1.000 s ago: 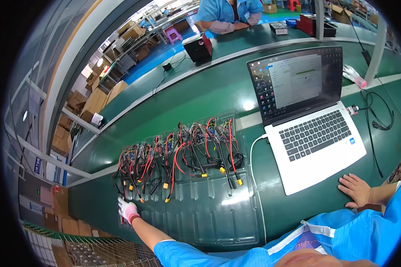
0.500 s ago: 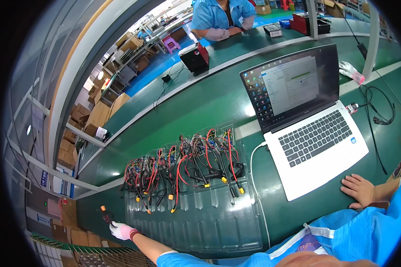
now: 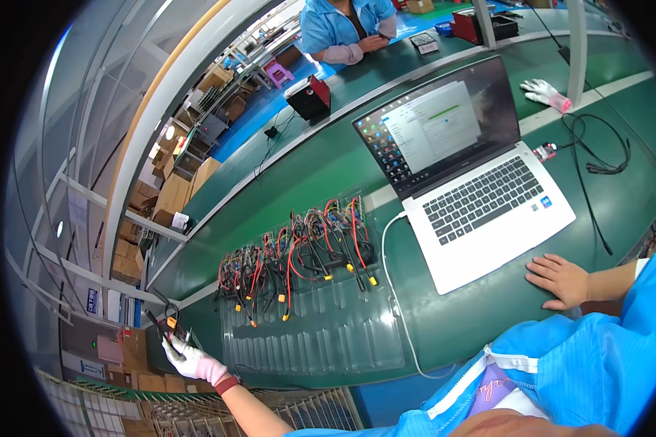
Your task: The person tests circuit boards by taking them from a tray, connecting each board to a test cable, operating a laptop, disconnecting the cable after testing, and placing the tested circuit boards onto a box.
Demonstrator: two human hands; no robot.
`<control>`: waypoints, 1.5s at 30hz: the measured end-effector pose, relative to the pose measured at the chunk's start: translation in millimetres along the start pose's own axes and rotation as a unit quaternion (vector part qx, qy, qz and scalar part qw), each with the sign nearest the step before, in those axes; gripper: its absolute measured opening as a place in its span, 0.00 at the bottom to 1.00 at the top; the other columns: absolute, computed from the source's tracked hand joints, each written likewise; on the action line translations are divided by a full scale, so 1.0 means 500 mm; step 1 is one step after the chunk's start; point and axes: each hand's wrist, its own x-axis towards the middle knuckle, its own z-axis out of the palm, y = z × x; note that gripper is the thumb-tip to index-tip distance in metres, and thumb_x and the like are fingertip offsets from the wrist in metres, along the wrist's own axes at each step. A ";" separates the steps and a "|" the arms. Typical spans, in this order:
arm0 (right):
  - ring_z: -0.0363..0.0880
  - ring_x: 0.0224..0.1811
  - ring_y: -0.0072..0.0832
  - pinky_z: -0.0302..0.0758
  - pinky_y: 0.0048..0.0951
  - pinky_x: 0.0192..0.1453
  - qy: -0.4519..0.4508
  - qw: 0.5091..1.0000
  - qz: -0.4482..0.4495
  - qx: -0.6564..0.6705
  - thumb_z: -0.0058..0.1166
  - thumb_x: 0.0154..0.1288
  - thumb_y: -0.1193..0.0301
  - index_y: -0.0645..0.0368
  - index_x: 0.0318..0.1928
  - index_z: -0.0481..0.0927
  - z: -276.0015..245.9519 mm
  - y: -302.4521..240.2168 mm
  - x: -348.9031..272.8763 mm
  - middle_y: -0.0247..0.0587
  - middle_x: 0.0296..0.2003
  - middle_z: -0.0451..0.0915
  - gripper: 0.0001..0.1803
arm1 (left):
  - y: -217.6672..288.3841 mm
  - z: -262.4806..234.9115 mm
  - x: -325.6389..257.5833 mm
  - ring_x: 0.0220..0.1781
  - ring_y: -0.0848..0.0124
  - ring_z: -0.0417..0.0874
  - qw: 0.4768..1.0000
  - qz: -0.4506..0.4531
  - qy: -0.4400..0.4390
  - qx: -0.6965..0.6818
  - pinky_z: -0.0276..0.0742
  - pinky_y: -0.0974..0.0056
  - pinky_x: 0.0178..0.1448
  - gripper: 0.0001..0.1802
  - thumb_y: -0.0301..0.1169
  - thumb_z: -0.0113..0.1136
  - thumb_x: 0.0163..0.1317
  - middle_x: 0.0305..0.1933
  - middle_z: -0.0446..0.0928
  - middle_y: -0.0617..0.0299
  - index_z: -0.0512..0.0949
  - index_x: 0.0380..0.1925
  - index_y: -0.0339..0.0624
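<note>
My left hand [image 3: 193, 360], in a white and pink glove, is closed on a wired part with an orange-yellow connector [image 3: 171, 322] and black cables, held up at the left end of the bench. Much of that part is hidden by the fingers. Bare and flat, my right hand [image 3: 559, 281] rests on the green bench with fingers spread, just in front of an open silver laptop [image 3: 481, 244]. Between the hands lies a clear plastic tray [image 3: 313, 346]. Along its far side sit several circuit boards [image 3: 299, 244] with red and black wires and yellow connectors.
A white cable [image 3: 391, 291] runs from the laptop's left side past the tray. Beyond the laptop lie a white glove [image 3: 545, 93] and black cables [image 3: 605, 167]. A person in blue [image 3: 350, 33] sits across the bench, near a red and black box [image 3: 307, 98].
My left hand has come up, and more of the wired part with its black cables now shows. My right hand stays flat on the bench. The whole view has shifted.
</note>
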 end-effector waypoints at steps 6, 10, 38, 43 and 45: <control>0.54 0.73 0.49 0.53 0.51 0.74 0.047 0.999 -0.025 0.010 0.54 0.62 0.51 0.58 0.70 0.59 0.005 0.004 -0.009 0.54 0.70 0.57 0.41 | 0.304 -0.056 -0.091 0.47 0.71 0.80 0.970 0.029 -0.093 -0.222 0.77 0.66 0.55 0.17 0.31 0.54 0.71 0.51 0.81 0.57 0.75 0.55 0.31; 0.56 0.72 0.50 0.54 0.50 0.73 0.125 0.977 -0.094 0.142 0.52 0.66 0.56 0.56 0.70 0.60 0.007 -0.018 0.032 0.55 0.70 0.57 0.36 | 0.472 -0.103 -0.162 0.51 0.68 0.81 0.901 -0.010 -0.198 -0.385 0.76 0.65 0.58 0.16 0.29 0.55 0.70 0.52 0.80 0.52 0.75 0.53 0.30; 0.73 0.59 0.33 0.66 0.38 0.64 0.060 0.394 -0.030 0.917 0.33 0.72 0.42 0.58 0.66 0.66 -0.124 -0.040 0.222 0.46 0.58 0.75 0.37 | 0.701 -0.111 -0.581 0.38 0.72 0.85 0.710 -0.160 -0.612 -0.308 0.85 0.70 0.41 0.13 0.24 0.60 0.64 0.41 0.79 0.60 0.79 0.47 0.29; 0.75 0.56 0.33 0.68 0.39 0.62 0.051 0.457 0.055 0.886 0.35 0.74 0.48 0.56 0.64 0.69 -0.116 -0.024 0.202 0.45 0.56 0.77 0.30 | 0.657 -0.075 -0.632 0.34 0.72 0.86 0.726 -0.155 -0.609 -0.277 0.84 0.71 0.38 0.12 0.25 0.61 0.62 0.40 0.80 0.57 0.81 0.43 0.29; 0.78 0.51 0.32 0.72 0.35 0.58 0.060 0.470 0.076 0.877 0.41 0.75 0.57 0.56 0.59 0.73 -0.106 -0.016 0.194 0.42 0.51 0.80 0.22 | 0.656 -0.067 -0.646 0.34 0.72 0.86 0.733 -0.120 -0.616 -0.264 0.83 0.71 0.37 0.12 0.26 0.61 0.62 0.39 0.80 0.57 0.81 0.43 0.30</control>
